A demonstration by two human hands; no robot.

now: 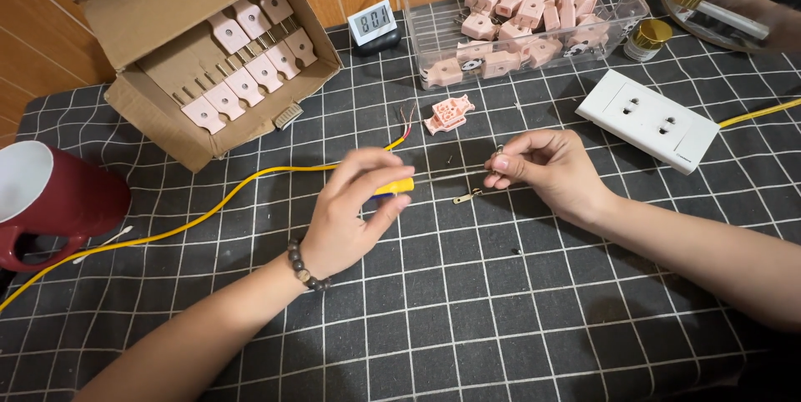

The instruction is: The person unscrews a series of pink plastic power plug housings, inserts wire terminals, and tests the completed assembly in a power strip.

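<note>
Both forearms are seen low over the checked tabletop (pixel 467 302). A yellow-handled screwdriver (pixel 395 187) is gripped in the closed left hand (pixel 350 214), its thin shaft laid toward the right hand (pixel 546 170), whose fingertips are pinched on a tiny metal part, seemingly a screw. A brass contact strip (pixel 467 197) lies just below that shaft; a pink plug body (pixel 449 113) sits beyond it. Judged from this, a screw is being seated; next, steady alignment of tip and screw is called for.
</note>
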